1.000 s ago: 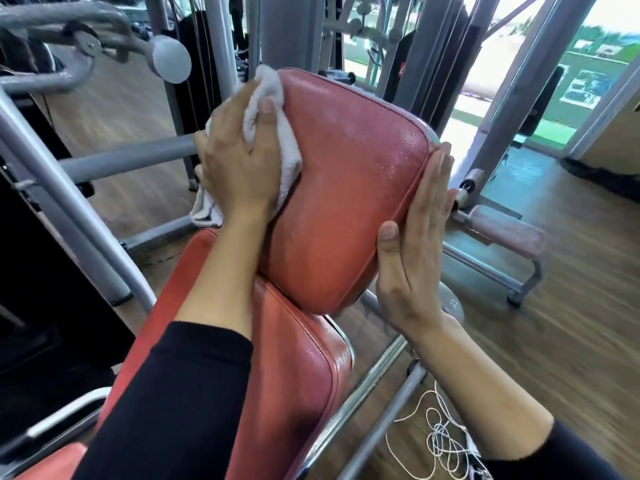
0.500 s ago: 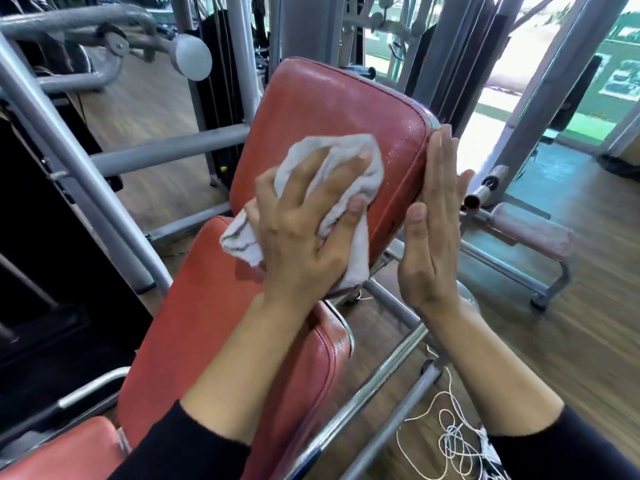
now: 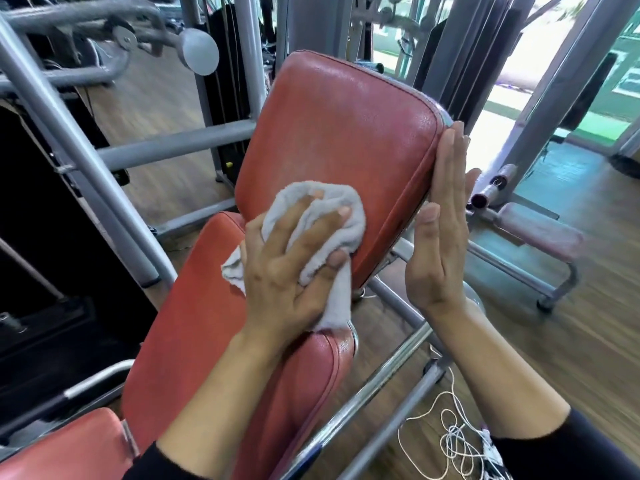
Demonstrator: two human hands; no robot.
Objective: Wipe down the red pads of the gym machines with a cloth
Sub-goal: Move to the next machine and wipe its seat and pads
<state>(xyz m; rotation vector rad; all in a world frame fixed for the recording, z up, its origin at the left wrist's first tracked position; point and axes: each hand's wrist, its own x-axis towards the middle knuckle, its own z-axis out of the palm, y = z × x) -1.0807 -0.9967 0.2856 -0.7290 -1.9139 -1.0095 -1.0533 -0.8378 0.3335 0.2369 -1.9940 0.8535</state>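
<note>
Head view, far left: grey steel frame tubes of the machine ran diagonally over the wooden floor.
Lower pads: a red seat-back pad lay below the hands, with another red pad corner at the bottom left.
Left hand: the left hand was spread flat, fingers splayed, pressing the white cloth against the lower left face of the upper pad; it was clamped on the cloth, wrist bent back, black sleeve at the forearm.
Cloth: soft, light and bunched, it probably slides easily on the vinyl; a flat palm over its middle looked the best hold.
Upper red pad: the upper red pad stood tilted, its vinyl glossy and cracked-looking, likely firm foam beneath and slick where damp.
Right hand: the right hand was open and empty, fingers straight together, palm flat against the pad's right edge, apparently steadying it.
Far right: a pale pink bench pad stood well apart, and white cable lay on the floor.
</note>
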